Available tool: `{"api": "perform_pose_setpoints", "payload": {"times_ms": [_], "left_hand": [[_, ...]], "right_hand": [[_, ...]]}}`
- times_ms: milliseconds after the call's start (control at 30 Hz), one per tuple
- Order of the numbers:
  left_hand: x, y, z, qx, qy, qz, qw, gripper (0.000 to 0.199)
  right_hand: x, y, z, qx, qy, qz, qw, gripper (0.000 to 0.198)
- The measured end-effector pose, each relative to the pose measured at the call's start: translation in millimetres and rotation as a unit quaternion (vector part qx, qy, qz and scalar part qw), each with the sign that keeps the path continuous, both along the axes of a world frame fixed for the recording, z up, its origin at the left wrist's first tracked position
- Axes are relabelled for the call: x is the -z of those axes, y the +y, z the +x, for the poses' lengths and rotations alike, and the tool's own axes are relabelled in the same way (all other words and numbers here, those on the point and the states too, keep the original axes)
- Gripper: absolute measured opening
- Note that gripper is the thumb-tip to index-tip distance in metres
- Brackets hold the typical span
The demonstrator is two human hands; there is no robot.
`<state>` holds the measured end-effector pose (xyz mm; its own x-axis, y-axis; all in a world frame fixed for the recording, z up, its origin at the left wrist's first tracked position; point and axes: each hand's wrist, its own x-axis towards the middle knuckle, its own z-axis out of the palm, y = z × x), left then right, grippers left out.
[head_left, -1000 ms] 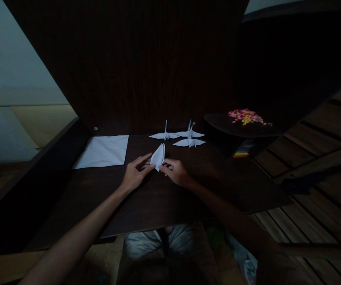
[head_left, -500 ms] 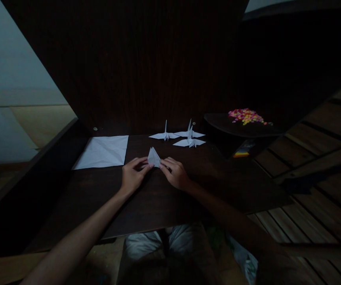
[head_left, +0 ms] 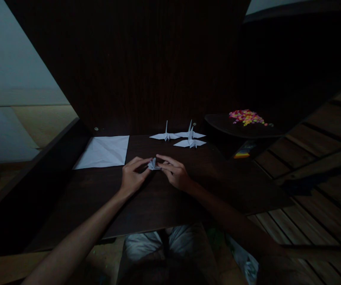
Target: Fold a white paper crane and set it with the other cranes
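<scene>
A small piece of folded white paper (head_left: 153, 164) is held low above the dark desk, between my two hands. My left hand (head_left: 132, 174) pinches its left side between thumb and fingers. On the other side, my right hand (head_left: 174, 173) has its fingertips at the paper's right edge, one finger stretched above the others. Beyond my hands stand three folded white paper cranes: one on the left (head_left: 166, 136), one at the front right (head_left: 191, 143) and one partly hidden behind it (head_left: 198, 135).
A creased white paper sheet (head_left: 106, 151) lies flat at the desk's left. On a rounded dark shelf (head_left: 218, 122) at the right is a pile of small colourful pieces (head_left: 247, 117). A dark panel (head_left: 146, 71) rises behind the desk (head_left: 122, 209).
The folded paper stood up as a point and now looks lower and more spread, its layers tilted. My right fingers have shifted, one lifting and stretching over the paper. My left hand is nearly still.
</scene>
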<state>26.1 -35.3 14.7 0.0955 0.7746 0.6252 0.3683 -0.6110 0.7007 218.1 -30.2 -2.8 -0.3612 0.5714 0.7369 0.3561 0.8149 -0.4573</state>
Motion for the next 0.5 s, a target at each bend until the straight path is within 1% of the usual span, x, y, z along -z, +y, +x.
{"api": "perform_pose_setpoints", "payload": {"times_ms": [100, 200, 400, 500], "left_hand": [[-1.7, 1, -2, 0.011, 0.016, 0.034, 0.999, 0.022], [-2.5, 1, -2, 0.026, 0.017, 0.046, 0.998, 0.02], [-4.6, 0, -1, 0.027, 0.023, 0.038, 0.999, 0.013], [-4.0, 0, -1, 0.033, 0.015, 0.026, 0.999, 0.01]], "right_hand": [[-2, 0, 2, -0.025, -0.027, 0.027, 0.999, 0.027], [-5, -1, 3, -0.031, -0.047, 0.044, 0.997, 0.024], [-11, -1, 4, -0.002, -0.016, 0.04, 0.999, 0.02], [-12, -2, 4, -0.003, -0.002, 0.028, 1.0, 0.017]]}}
